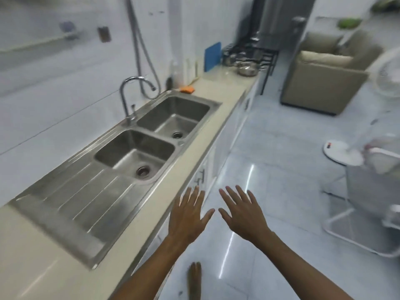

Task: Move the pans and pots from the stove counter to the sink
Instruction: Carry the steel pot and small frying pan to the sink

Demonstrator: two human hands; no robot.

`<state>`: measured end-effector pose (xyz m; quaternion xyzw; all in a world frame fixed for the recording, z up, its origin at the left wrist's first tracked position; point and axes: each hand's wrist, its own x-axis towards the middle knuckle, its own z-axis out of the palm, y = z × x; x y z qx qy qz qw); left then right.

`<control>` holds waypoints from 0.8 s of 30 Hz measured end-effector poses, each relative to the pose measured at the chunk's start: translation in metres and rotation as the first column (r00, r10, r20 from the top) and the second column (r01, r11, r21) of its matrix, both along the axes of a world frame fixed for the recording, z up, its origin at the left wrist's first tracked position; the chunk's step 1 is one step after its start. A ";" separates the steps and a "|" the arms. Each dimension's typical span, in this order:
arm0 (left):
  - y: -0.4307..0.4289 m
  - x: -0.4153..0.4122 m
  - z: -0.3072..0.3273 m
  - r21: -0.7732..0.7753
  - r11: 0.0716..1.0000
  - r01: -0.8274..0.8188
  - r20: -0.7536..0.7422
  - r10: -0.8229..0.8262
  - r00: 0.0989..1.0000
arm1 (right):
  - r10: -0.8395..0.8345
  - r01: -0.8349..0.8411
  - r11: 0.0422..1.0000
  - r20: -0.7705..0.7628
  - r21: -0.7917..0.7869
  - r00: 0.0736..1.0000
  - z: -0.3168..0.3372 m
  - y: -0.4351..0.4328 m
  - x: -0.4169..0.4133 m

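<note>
A steel double-bowl sink point(121, 126) with a ribbed drainboard is set into the beige counter point(218, 87) on the left; both bowls hold nothing. At the counter's far end a shiny steel pot point(247, 69) sits under a black stove rack point(249, 51), with more steel cookware blurred beside it. My left hand point(188, 215) and my right hand point(242, 213) are held out flat, fingers spread, palms down, over the floor in front of the counter edge. Neither hand holds anything, and both are far from the pot.
A curved tap point(129, 94) rises behind the sink. An orange sponge point(187, 90), bottles and a blue cutting board point(212, 56) line the wall. On the glossy floor stand a beige armchair point(324, 76), a white fan point(344, 152) and a white wire rack point(368, 204).
</note>
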<state>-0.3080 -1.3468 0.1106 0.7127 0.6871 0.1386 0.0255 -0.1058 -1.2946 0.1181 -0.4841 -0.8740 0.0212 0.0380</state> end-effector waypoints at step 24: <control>0.637 0.175 0.008 0.025 0.943 0.333 -0.103 -0.329 0.939 | -0.375 0.377 0.925 -0.062 0.037 0.925 0.017 0.565 0.174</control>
